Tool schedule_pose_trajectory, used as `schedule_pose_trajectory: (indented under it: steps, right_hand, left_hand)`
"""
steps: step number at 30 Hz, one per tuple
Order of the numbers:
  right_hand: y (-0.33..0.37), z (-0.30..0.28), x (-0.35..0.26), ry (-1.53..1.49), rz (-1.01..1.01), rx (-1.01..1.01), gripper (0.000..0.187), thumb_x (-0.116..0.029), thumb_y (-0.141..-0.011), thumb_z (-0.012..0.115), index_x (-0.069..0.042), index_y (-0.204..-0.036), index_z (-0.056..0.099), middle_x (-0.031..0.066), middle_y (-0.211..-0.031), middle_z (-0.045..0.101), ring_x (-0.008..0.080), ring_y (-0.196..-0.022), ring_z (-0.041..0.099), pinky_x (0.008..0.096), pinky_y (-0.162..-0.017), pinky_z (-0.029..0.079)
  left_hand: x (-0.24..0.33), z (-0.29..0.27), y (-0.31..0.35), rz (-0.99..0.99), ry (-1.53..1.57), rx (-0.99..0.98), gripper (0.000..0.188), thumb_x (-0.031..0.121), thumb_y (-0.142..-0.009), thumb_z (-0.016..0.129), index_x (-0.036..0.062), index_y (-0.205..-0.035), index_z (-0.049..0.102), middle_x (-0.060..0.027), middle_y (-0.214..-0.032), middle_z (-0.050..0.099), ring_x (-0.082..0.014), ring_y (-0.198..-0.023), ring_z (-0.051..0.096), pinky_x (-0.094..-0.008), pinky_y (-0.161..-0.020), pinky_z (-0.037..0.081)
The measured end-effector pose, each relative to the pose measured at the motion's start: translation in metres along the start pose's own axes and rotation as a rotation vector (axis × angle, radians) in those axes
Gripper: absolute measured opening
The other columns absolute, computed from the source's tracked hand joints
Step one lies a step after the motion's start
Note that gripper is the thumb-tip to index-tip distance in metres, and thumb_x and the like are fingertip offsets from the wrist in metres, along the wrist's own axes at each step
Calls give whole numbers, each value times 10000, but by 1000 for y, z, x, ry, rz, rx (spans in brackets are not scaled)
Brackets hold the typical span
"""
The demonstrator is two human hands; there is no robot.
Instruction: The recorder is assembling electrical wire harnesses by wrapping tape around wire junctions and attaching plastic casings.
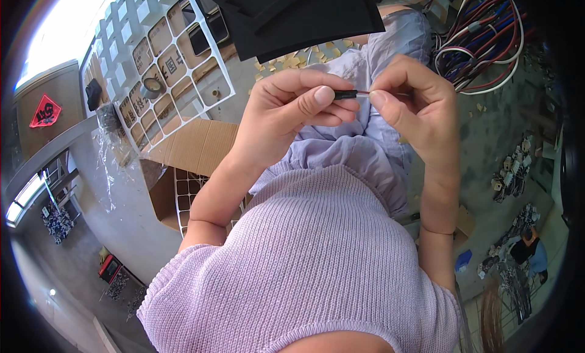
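Up in front of my chest, my left hand [292, 112] pinches a small black cylindrical piece [345, 94] between thumb and fingers. From its right end a short, thin, reddish wire [363, 92] runs across to my right hand [420, 103]. The thumb and index fingertip of that hand are closed on the wire. Both hands are at about the same height, a small gap apart. The far end of the wire is hidden inside my right hand, and most of the black piece is covered by my left fingers.
A bundle of coloured wires [481, 42] lies at the upper right. Black sheets [304, 24] are beyond my hands. At the left are a white grid frame [213, 66] and an open cardboard box [198, 147]. Small yellowish pieces [295, 61] are scattered ahead. Another person [537, 260] is at the far right.
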State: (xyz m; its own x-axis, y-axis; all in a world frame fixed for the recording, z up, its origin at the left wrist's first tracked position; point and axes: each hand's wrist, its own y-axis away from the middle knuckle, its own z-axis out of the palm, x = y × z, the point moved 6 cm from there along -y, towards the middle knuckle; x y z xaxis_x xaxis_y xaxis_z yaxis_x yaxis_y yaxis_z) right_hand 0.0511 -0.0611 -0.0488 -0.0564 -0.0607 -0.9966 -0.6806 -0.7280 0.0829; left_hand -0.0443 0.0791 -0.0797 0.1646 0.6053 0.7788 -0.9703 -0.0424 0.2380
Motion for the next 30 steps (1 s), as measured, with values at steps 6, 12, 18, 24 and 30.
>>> schedule_pose_trajectory:
  steps: [6, 12, 18, 24, 30]
  right_hand:
    - [3, 3, 2, -42, -9, -11, 42, 8, -818, 649, 10, -846, 617, -26, -753, 585, -1, -684, 511, 148, -604, 440]
    - [1, 4, 0, -29, 9, -13, 39, 5, -812, 651, 9, -835, 619, -28, -744, 577, -3, -663, 496, 149, -572, 415]
    - [3, 14, -28, 70, -70, -98, 55, 22, -763, 664, 16, -792, 617, 2, -721, 542, 33, -635, 490, 184, -548, 394]
    - [4, 20, -36, 211, 1, -14, 72, 47, -759, 666, 28, -766, 597, 14, -761, 525, 36, -635, 440, 178, -553, 336]
    - [3, 24, -42, 324, -38, -15, 84, 64, -744, 662, 28, -751, 587, 9, -746, 522, 33, -612, 414, 182, -529, 320]
  left_hand:
    - [1, -3, 1, 13, -71, 42, 218, 85, -940, 541, -77, -1069, 609, -213, -916, 678, -231, -816, 702, -271, -720, 592]
    - [11, 2, 1, 152, -403, 85, 339, 223, -974, 502, -59, -1134, 599, -193, -904, 679, -229, -816, 698, -270, -708, 584]
    - [-8, 37, 6, -312, 482, -460, 949, 725, -864, 0, 8, -1468, 149, -299, -813, 638, -313, -618, 676, -298, -522, 580]
    - [-6, 44, 9, -267, 672, -725, 940, 720, -842, -44, 8, -1452, -118, -322, -730, 614, -282, -492, 644, -293, -418, 554]
    - [-5, 43, 12, -268, 753, -778, 978, 754, -814, -34, 17, -1446, -150, -282, -691, 613, -264, -493, 644, -289, -430, 560]
